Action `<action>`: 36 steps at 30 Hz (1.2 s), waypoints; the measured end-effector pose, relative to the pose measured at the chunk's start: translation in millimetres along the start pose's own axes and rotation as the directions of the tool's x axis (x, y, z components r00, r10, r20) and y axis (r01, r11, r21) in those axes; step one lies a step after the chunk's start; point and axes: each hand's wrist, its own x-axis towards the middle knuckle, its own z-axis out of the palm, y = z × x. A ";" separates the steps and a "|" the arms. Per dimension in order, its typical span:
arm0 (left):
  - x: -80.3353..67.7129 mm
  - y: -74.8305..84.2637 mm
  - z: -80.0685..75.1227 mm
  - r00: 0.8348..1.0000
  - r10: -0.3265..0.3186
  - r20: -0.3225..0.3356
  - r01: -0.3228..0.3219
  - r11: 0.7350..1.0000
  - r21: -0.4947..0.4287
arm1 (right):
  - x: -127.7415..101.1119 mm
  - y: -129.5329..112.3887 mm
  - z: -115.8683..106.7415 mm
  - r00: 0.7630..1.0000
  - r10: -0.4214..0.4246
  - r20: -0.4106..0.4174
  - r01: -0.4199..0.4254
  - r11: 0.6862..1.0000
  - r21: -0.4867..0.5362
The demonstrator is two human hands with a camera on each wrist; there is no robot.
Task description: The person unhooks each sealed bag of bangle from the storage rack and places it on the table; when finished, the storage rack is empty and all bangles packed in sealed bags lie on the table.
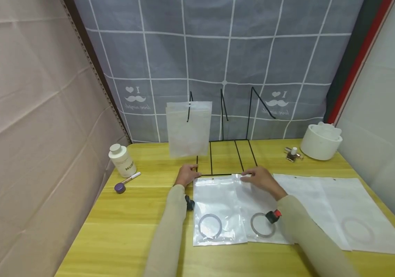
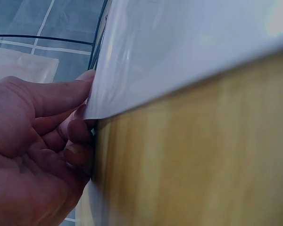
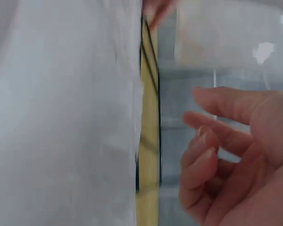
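A clear plastic bag [image 1: 218,209] with a ring [image 1: 210,226] inside lies flat on the yellow table [image 1: 131,215], just in front of a black wire rack [image 1: 226,154]. The left hand [image 1: 187,175] pinches the bag's upper left corner between thumb and curled fingers [image 2: 78,129]. The right hand [image 1: 261,180] rests at the bag's top edge; its fingers look loosely bent and apart, though the blurred wrist view leaves any hold uncertain. A second bag [image 1: 266,215] lies just beside, partly overlapped.
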 end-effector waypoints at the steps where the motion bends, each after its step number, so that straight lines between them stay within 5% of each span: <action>1: 0.8 -0.5 0.2 1.000 0.000 0.000 0.000 1.000 0.001 | 4.1 8.9 -9.0 0.999 -0.004 -0.045 0.004 1.000 0.002; 5: 1.5 -1.7 0.6 1.000 0.007 -0.002 -0.007 1.000 0.006 | 18.0 48.7 -32.6 0.986 -0.009 -0.169 0.012 1.000 0.021; 11: 0.6 -1.8 1.3 1.000 0.004 0.000 -0.004 1.000 0.007 | 31.8 83.2 -34.7 0.998 0.035 -0.057 -0.035 0.999 -0.002; 26: 0.7 -3.1 -3.1 1.000 -0.008 0.012 0.009 1.000 -0.005 | 39.8 81.9 -28.6 0.998 0.064 -0.015 -0.065 0.997 -0.047; 30: -0.4 -1.0 -9.7 0.998 0.003 0.069 -0.004 1.000 0.013 | 39.2 82.0 -29.7 0.996 0.088 -0.002 -0.088 0.995 -0.042; 33: -2.1 2.3 -19.1 0.995 0.051 0.086 -0.054 0.998 0.029 | 37.8 81.2 -31.4 0.995 0.103 -0.001 -0.103 0.994 -0.047; 36: -5.1 8.8 -35.9 0.992 0.126 -0.003 -0.126 0.992 0.013 | 37.5 80.2 -31.8 0.995 0.100 -0.005 -0.100 0.994 -0.035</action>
